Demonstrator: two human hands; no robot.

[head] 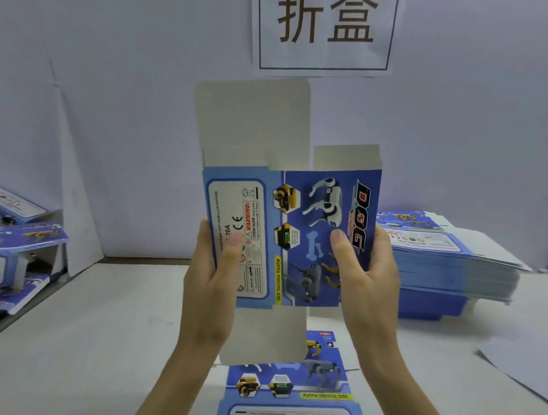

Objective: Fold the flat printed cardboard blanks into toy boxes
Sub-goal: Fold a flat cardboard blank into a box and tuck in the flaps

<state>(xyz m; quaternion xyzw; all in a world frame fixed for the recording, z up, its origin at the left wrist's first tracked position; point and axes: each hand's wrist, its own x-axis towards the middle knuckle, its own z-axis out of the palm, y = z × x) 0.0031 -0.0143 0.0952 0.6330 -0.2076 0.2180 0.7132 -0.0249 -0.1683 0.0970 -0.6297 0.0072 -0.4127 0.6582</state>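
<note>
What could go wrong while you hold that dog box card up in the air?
1. The left hand and right hand pinch the cardboard blank only at its side edges; an uneven squeeze might crease it away from the fold lines.
2. Its long top flap stands up unsupported and might bend the wrong way.
3. Its bottom flap hangs over another blank on the table and might snag it when lowered.

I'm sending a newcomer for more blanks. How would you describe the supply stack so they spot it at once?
Start at the wall sign with two large characters, then drop to the table below. The stack sits on its right side: the only tall pile of flat sheets, unlike the folded boxes at left.
</note>
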